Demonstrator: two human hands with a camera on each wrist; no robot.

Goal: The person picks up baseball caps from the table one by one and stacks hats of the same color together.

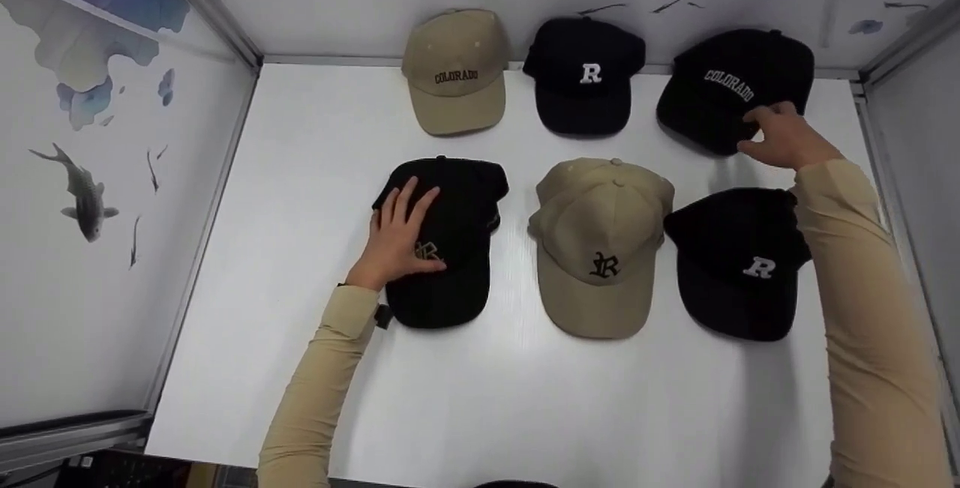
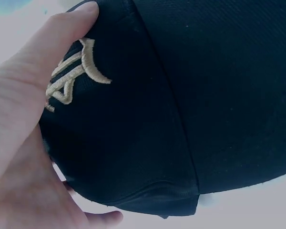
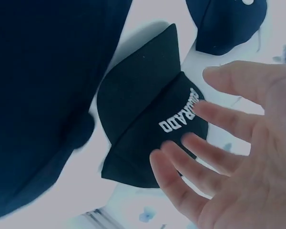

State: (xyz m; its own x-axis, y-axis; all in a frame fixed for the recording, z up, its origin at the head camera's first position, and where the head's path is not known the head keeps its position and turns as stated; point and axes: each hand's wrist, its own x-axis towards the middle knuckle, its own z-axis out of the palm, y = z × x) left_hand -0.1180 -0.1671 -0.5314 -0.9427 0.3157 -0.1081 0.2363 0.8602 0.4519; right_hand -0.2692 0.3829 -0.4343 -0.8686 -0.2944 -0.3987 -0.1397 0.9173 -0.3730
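Observation:
My left hand [image 1: 391,244] rests with spread fingers on the left side of a black baseball cap [image 1: 457,226] with a gold R emblem. The left wrist view shows the thumb [image 2: 69,28] lying beside the emblem, while most fingers are out of sight. At the back right, my right hand [image 1: 787,136] is over the brim side of a black COLORADO cap [image 1: 772,61]. In the right wrist view its loosely bent fingers [image 3: 169,174] stand in front of that cap with nothing gripped; whether they touch it I cannot tell.
A beige COLORADO cap [image 1: 457,46] and a navy R cap [image 1: 585,46] stand along the back wall. In front are a beige R cap [image 1: 600,226], apparently stacked, and a dark R cap [image 1: 735,241] near my right sleeve. Panels [image 1: 75,173] enclose the white table [image 1: 285,248].

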